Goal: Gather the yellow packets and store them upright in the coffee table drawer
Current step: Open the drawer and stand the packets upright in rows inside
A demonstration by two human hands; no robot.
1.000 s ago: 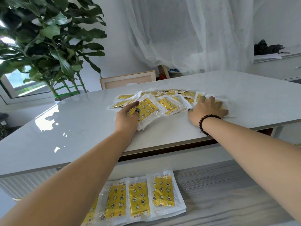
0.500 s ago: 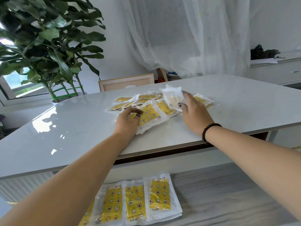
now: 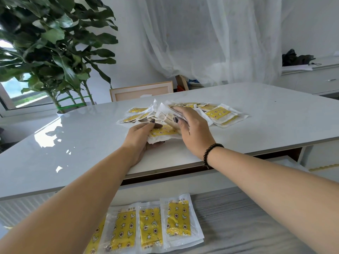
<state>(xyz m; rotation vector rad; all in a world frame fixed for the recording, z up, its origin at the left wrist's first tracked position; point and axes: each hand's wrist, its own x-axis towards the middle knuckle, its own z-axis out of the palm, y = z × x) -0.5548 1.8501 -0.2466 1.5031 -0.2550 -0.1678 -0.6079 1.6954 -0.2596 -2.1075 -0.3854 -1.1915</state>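
Several yellow packets (image 3: 218, 113) in clear wrappers lie spread on the white coffee table (image 3: 266, 116). My left hand (image 3: 139, 138) grips a small stack of packets (image 3: 163, 132) at the table's near middle, thumb on top. My right hand (image 3: 192, 129) holds a packet (image 3: 167, 113) turned back side up and lays it onto that stack. Below the tabletop the open drawer (image 3: 238, 217) shows a grey wood-grain floor, and a row of packets (image 3: 152, 226) lies flat in its left part.
A large leafy plant (image 3: 51, 52) stands beyond the table's left corner. A framed board (image 3: 141, 92) leans behind the table, with a sheer curtain (image 3: 211, 39) above it. A white cabinet (image 3: 311, 79) stands at the far right.
My right hand picked up a packet from the right of the spread and carried it left onto the stack that my left hand holds. The left hand has lifted its stack slightly.
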